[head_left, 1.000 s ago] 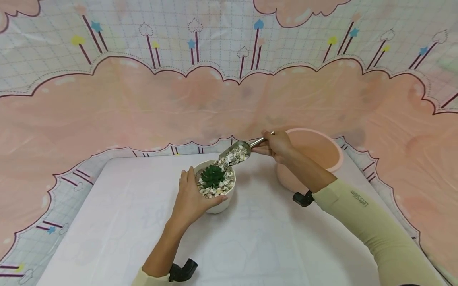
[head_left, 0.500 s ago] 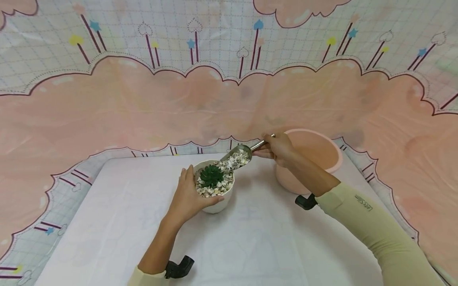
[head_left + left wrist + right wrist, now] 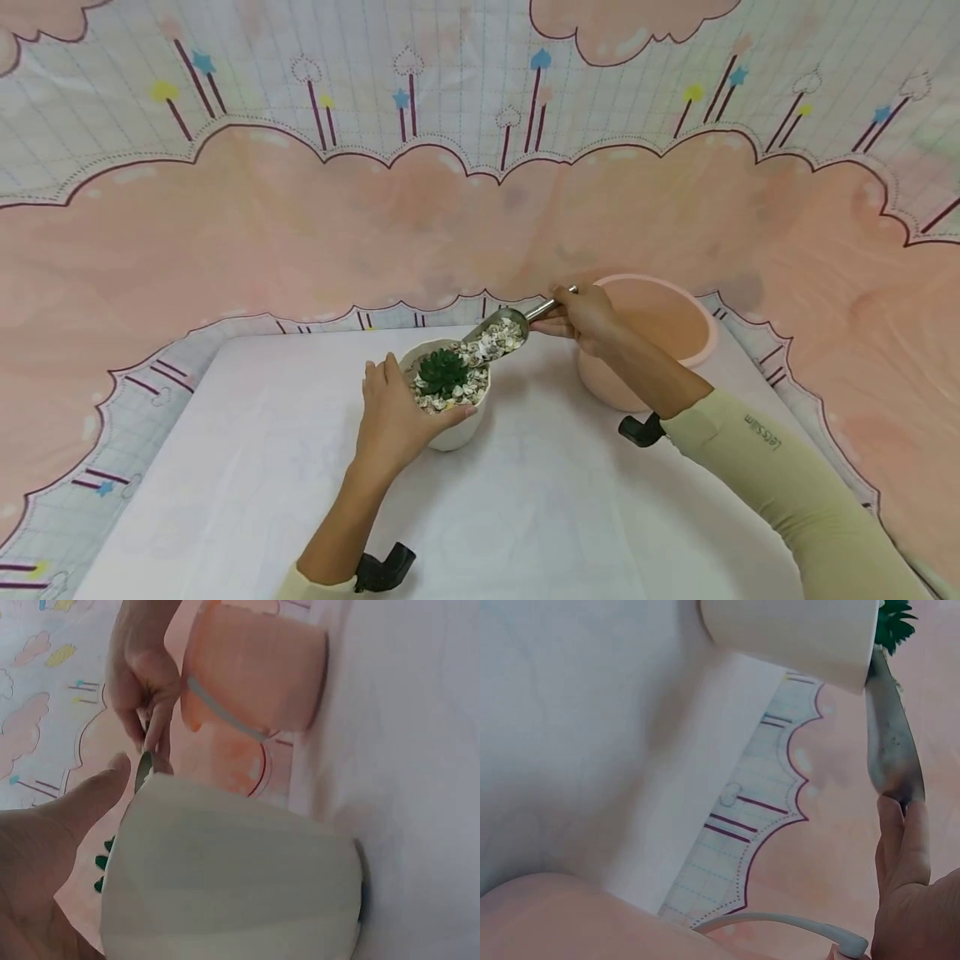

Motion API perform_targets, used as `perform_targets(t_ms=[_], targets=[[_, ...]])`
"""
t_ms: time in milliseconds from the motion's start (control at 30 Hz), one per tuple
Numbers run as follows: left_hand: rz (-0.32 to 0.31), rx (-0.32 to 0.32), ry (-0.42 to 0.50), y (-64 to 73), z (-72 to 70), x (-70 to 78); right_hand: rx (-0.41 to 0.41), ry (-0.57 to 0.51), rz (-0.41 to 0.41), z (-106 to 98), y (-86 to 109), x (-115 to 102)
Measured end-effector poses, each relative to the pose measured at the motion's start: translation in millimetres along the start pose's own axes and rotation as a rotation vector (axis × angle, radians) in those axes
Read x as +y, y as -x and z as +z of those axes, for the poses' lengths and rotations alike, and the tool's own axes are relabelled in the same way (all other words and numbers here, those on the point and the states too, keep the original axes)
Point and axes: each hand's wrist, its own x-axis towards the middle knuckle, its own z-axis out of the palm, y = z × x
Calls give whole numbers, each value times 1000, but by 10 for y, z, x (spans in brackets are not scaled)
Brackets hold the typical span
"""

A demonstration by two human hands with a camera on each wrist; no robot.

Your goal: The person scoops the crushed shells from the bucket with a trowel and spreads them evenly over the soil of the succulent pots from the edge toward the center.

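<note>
A white pot (image 3: 457, 435) holds a dark green succulent (image 3: 442, 372) ringed by pale gravel. My left hand (image 3: 397, 417) lies at the pot's left and near side, fingers spread and the thumb along the front rim. In the left wrist view a gap shows between the thumb and the pot (image 3: 232, 870). My right hand (image 3: 588, 318) grips the handle of a metal scoop (image 3: 510, 320) loaded with gravel. The scoop's mouth rests at the pot's right rim, tilted down toward the succulent. From the right wrist, the scoop's underside (image 3: 892, 742) is visible.
Behind the right forearm stands a pink bucket (image 3: 600, 379) with a pale handle (image 3: 225, 711). Everything stands on a white-covered table (image 3: 525, 517). A patterned pink curtain (image 3: 337, 242) hangs beyond its far edge.
My left fingers have drawn slightly left, away from the pot's rim. The scoop has shifted a little to the right, with gravel still in it.
</note>
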Motion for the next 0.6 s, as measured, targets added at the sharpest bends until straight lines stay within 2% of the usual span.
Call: perform_targets(t_ms=[133,267,400,600], targets=[[-21,33,-18,25,69,39,5,-13,12,6,10,-10],[18,42,-9,-15,77,-10,12,-21,-20,17,-8,-5],[68,1,15,-86,40,-105,19,-20,-43,45,-35,-12],[122,-103,38,-151,-35,-219,34,-22,-27,65,-46,14]])
